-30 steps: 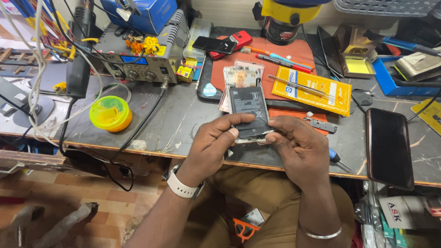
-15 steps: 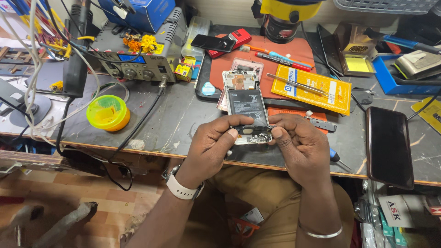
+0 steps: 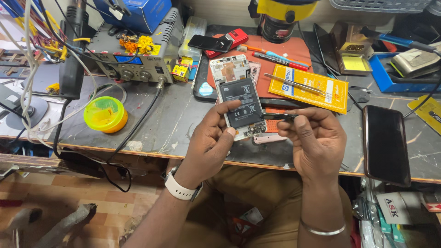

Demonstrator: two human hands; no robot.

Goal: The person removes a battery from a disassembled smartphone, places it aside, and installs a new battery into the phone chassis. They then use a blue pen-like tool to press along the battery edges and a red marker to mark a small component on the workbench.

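White opened phone [image 3: 240, 103] held by left hand [image 3: 209, 142]; right hand [image 3: 317, 138] fingers pinch small black part [image 3: 278, 116].

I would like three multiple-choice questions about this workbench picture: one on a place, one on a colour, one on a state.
1. Where does the round yellow-green container stand?
A) left of the hands
B) right of the hands
C) on the orange mat

2. What colour is the watch strap on the left wrist?
A) black
B) white
C) red

3. In what state is the phone held by the left hand?
A) closed, screen up
B) back removed, battery showing
C) wrapped in plastic

Answers:
1 A, it sits on the bench at the left.
2 B, the strap is plainly white.
3 B, the black battery is exposed; the right hand holds a small dark part beside it.
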